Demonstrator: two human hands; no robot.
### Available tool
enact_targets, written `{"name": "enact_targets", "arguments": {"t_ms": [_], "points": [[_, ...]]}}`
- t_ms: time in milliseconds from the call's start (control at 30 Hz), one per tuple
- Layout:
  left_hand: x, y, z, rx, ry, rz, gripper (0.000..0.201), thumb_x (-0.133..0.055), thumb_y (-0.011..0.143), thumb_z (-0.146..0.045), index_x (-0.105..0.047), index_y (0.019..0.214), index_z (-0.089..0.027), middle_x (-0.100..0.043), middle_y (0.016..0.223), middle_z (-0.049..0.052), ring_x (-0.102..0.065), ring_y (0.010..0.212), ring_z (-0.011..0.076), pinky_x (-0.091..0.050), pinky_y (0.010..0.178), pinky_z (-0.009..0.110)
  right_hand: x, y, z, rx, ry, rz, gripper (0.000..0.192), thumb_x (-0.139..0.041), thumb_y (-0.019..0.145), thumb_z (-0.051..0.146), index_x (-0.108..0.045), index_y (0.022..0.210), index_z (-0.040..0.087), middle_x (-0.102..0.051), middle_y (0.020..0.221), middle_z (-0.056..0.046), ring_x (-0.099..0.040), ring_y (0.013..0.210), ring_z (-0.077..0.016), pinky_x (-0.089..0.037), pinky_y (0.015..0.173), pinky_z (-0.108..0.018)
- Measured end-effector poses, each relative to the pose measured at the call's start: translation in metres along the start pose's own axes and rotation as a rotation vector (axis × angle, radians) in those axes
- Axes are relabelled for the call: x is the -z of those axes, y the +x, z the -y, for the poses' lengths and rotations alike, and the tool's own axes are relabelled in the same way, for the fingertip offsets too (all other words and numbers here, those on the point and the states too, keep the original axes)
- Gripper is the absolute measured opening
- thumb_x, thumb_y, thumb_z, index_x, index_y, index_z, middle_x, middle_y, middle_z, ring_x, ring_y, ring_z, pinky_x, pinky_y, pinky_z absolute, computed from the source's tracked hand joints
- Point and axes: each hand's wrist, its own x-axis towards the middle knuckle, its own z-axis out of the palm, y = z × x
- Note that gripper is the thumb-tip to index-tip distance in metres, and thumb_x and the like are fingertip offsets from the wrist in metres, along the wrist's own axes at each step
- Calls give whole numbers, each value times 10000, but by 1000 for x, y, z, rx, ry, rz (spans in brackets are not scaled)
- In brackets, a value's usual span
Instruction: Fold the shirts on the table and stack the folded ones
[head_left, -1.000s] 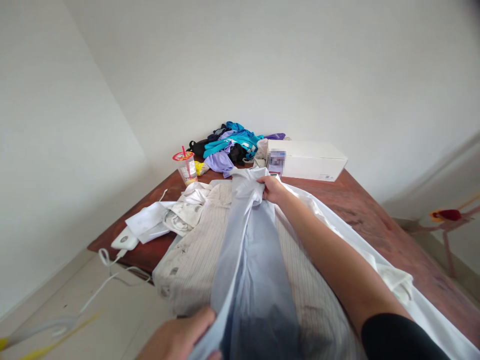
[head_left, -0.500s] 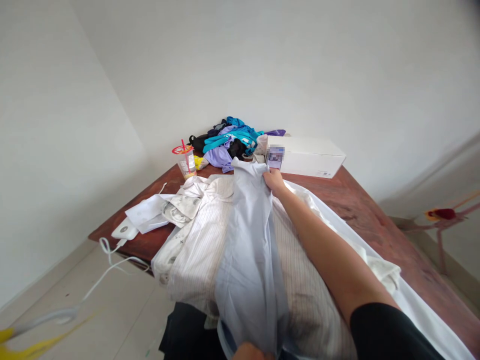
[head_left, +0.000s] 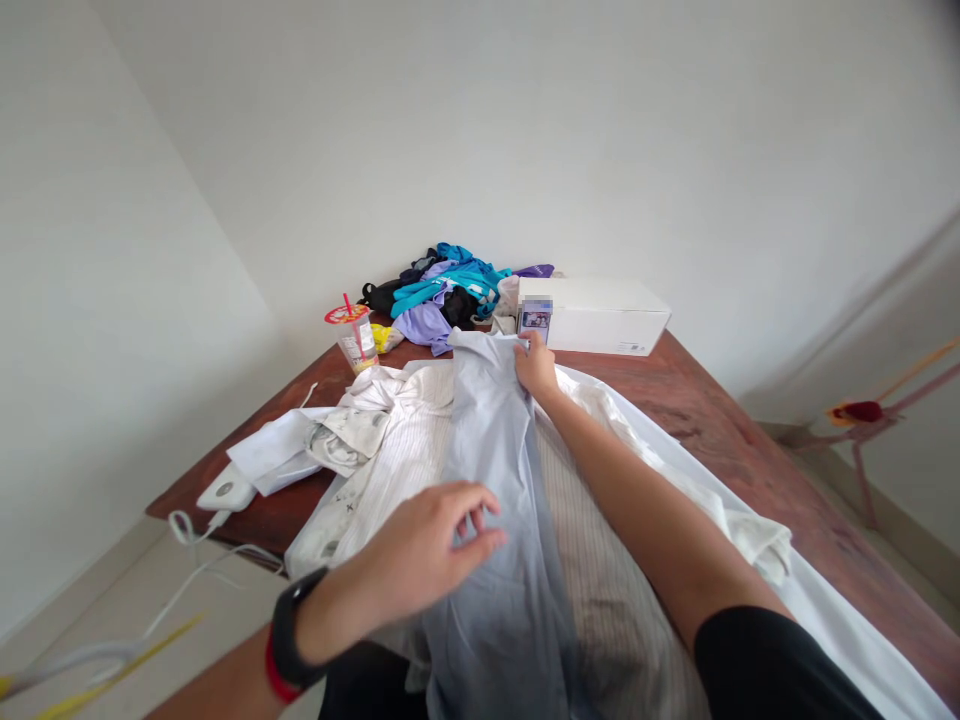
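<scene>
A long light-grey garment (head_left: 491, 470), laid lengthwise in a strip, runs from the far side of the table down towards me. It lies over a white striped piece of clothing (head_left: 416, 425). At its far end, my right hand (head_left: 537, 366) is closed on the upper right corner. My left hand (head_left: 431, 535), with a dark band on the wrist, hovers over the near left part of the grey cloth. Its fingers are apart, loosely bent, and hold nothing. The garment's near end drops out of view at the bottom.
Behind stand a white box (head_left: 607, 315), a small picture card box (head_left: 535, 320), a heap of clothes (head_left: 450, 290) and a plastic cup with a straw (head_left: 354, 340). A white device (head_left: 226, 488) with a cable sits at the table's left edge. Thin rods (head_left: 859, 415) stand at right.
My left hand has let go of the garment's near end and moved up over its middle. My right hand keeps its hold at the far corner. The view has shifted slightly.
</scene>
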Motion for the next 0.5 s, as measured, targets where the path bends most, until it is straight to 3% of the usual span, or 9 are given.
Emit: {"name": "enact_targets", "arguments": {"t_ms": [100,167,233,300,400,500], "points": [[33,71,39,-60,68,-238,350,-636,941,-404,-638,1242,-224,-697,1171,87,-681,989,237,-536,888,372,-1,0,-2,-5,-21,6,324,-484,945,264,-568,1251,197,-707,1107,-154,-640,1066,-347,-485,948,-463],[57,133,72,-96,84,-347,450,-651,894,-326,-595,1316,-179,-635,1329,148,-623,1199,295,-512,997,412,0,-1,-3,-12,-31,11,327,-500,939,272,-566,1250,193,-711,1062,-143,-646,1036,-346,-488,933,-455],[79,191,101,-69,57,-361,566,-634,809,-188,-564,1369,-141,-580,1422,180,-547,1326,319,-453,1093,430,0,-1,-4,-12,-42,15,330,-503,941,277,-564,1255,193,-712,1022,-128,-653,1011,-340,-490,915,-438],[98,235,123,-74,32,-307,640,-616,692,-97,-602,1330,-136,-639,1349,159,-589,1271,313,-452,1093,423,0,-2,-5,-11,-54,16,328,-496,946,279,-563,1257,198,-708,1006,-117,-658,991,-330,-490,895,-418],[112,268,142,-87,-14,-230,480,-564,575,-72,-725,1019,-155,-743,1070,84,-670,1078,285,-503,1005,381,-2,-4,-6,-13,-67,18,321,-488,954,283,-564,1258,209,-702,996,-103,-666,954,-312,-487,862,-392],[116,278,152,-83,-71,-212,232,-534,559,-112,-693,718,-167,-736,858,46,-675,939,260,-531,908,349,-5,-5,-5,-28,-69,27,317,-490,956,291,-569,1253,214,-692,951,-83,-667,911,-297,-480,839,-376]]}}
